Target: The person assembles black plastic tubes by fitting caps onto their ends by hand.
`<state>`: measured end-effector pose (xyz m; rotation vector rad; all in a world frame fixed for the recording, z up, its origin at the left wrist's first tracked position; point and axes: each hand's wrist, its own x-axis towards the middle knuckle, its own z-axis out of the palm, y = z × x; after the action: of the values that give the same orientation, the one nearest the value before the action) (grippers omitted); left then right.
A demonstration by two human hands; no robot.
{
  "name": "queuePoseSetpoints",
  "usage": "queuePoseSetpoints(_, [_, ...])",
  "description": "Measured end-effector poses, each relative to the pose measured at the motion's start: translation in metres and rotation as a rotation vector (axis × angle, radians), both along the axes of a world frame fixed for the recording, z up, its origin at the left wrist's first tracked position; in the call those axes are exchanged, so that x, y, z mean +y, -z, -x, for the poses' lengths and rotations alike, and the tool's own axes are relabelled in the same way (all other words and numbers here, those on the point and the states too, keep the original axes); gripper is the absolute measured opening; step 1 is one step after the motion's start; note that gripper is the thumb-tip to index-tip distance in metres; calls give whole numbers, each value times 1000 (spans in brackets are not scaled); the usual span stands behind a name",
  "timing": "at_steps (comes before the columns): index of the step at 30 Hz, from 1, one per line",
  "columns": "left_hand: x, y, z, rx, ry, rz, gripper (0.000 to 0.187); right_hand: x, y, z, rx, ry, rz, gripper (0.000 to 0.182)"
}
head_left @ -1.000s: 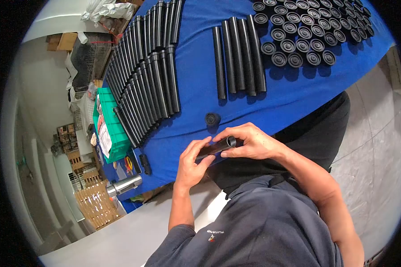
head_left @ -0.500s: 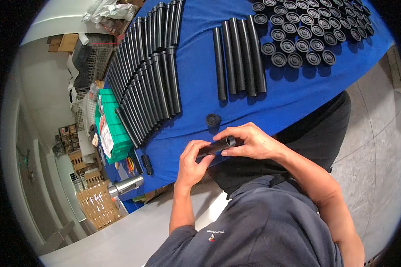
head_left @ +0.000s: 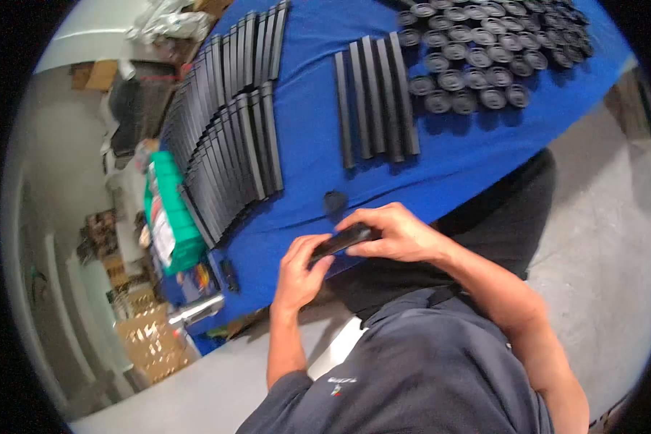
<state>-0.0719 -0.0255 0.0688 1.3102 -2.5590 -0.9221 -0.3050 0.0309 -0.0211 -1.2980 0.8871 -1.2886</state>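
Note:
A short-looking black tube (head_left: 333,247) is held at a slant in front of my body, just off the table's near edge. My left hand (head_left: 298,271) is closed round its lower left part, thumb along the near side. At the other end, my right hand (head_left: 401,233) pinches the tube between thumb and fingers. A dark piece shows at that end, but blur hides whether it is separate from the tube. A single black round cap (head_left: 334,201) sits on the blue cloth (head_left: 304,210) just beyond my hands.
Rows of black tubes (head_left: 231,152) lie at the left, and several loose tubes (head_left: 376,101) in the middle. Many black round caps (head_left: 477,56) stand at the far right. A green crate (head_left: 188,239), a small black object (head_left: 229,275) and a silver cylinder (head_left: 197,309) are at the left edge.
The view has shifted slightly and blurred. The tube's open end, plainly visible before, now looks covered or dark beside my right fingers. Both hands keep their hold.

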Motion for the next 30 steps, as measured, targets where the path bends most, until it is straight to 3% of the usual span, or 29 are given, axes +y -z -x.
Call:
queuePoseSetpoints(4, [5,3,5,3,-56,92,40,1,1,1,-21,-20,-1,39])
queuePoseSetpoints(7, [7,7,2,29,-119,25,35,4,-2,3,-58,-39,-32,38])
queuePoseSetpoints(16, [7,3,6,48,-49,122,34,4,-3,1,-87,-10,-1,39])
queuePoseSetpoints(22, [5,3,0,54,-55,-2,33,5,-7,4,-62,-26,-46,40])
queuePoseSetpoints(30, [4,0,2,-8,-10,29,37,3,0,2,2,-4,-11,39])
